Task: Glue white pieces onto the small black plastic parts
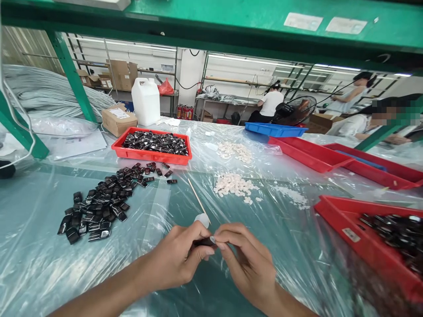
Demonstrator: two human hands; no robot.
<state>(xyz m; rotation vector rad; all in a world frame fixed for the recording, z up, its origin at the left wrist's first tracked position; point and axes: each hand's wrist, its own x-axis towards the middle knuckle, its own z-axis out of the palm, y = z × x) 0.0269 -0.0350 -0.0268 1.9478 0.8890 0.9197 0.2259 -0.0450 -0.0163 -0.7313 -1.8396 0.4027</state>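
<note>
My left hand (176, 257) and my right hand (246, 259) meet low in the middle of the view, both pinching one small black plastic part (204, 241) between their fingertips. A thin wooden stick (198, 199) and a small white cap (202, 218) lie on the plastic-covered table just beyond the hands. A heap of black parts (102, 204) is spread to the left. Small white pieces (233, 184) sit in a pile ahead, with another pile (234, 151) farther back.
A red tray (150, 154) of black parts stands behind the heap; another red tray (370, 248) with black parts is at the right. Empty red trays (310, 154), a blue tray (274, 129), a white jug (146, 101) and a cardboard box (118, 119) lie farther back. People work at the right and rear.
</note>
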